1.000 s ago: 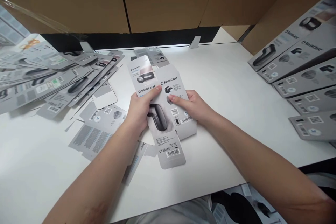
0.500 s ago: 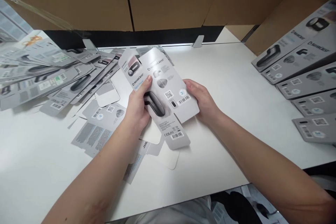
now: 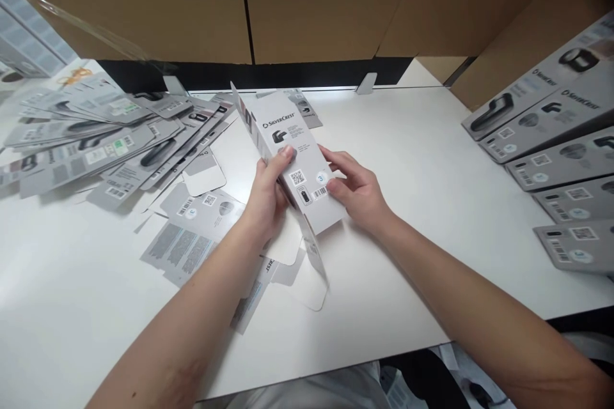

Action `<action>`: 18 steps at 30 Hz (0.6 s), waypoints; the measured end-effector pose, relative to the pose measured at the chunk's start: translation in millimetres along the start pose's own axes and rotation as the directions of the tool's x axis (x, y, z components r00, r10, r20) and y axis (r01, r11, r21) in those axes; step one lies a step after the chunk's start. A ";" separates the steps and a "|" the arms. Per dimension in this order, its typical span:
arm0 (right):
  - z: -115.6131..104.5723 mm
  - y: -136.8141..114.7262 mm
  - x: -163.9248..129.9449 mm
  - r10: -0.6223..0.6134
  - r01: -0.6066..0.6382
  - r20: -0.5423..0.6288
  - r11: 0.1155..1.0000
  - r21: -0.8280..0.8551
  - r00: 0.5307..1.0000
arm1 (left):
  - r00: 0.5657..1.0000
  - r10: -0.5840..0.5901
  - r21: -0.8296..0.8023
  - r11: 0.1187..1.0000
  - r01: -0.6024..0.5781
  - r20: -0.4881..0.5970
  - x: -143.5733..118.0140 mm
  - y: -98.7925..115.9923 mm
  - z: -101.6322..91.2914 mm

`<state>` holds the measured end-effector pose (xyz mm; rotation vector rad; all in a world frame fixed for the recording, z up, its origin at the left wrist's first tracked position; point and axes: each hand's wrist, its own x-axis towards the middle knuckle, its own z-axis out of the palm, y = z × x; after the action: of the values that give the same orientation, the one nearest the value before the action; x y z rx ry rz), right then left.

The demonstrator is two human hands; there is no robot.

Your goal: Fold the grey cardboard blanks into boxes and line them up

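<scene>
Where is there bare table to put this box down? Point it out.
Bare white table lies right of the right hand, up to the stacked grey boxes at the right edge. A second free patch sits front left, below the loose flat cartons. The back left is crowded with fanned-out flat cartons.
</scene>
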<state>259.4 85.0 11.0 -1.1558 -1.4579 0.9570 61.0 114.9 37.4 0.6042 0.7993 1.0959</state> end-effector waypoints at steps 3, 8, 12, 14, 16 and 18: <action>2.5 8.2 1.0 -0.040 0.040 0.027 0.999 0.008 0.999 | 1.000 -0.015 0.014 1.000 0.015 -0.006 -0.1 -0.5 -1.9; -0.2 20.7 1.4 -0.084 0.086 0.121 0.996 -0.010 0.989 | 0.995 -0.041 -0.037 0.999 0.038 -0.086 -1.1 0.3 -1.6; -3.1 22.3 1.3 -0.092 0.098 0.169 0.995 -0.028 0.981 | 0.998 -0.010 -0.117 0.993 0.002 -0.068 -3.9 5.8 -0.2; -3.0 20.4 1.2 -0.106 0.113 0.189 0.993 -0.025 0.976 | 0.999 -0.012 -0.141 0.990 0.005 -0.050 -4.9 9.4 -1.5; -2.4 18.2 0.8 -0.119 0.130 0.199 0.991 -0.041 0.973 | 0.998 -0.022 -0.144 0.990 0.014 -0.056 -5.1 12.5 -4.0; -2.2 17.2 0.5 -0.143 0.158 0.200 0.985 -0.064 0.969 | 0.998 -0.026 -0.137 0.990 0.017 -0.063 -4.1 14.1 -7.2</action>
<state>264.6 89.5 -4.9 -1.0131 -1.7295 0.9335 46.6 116.3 45.1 0.4458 0.7775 1.1447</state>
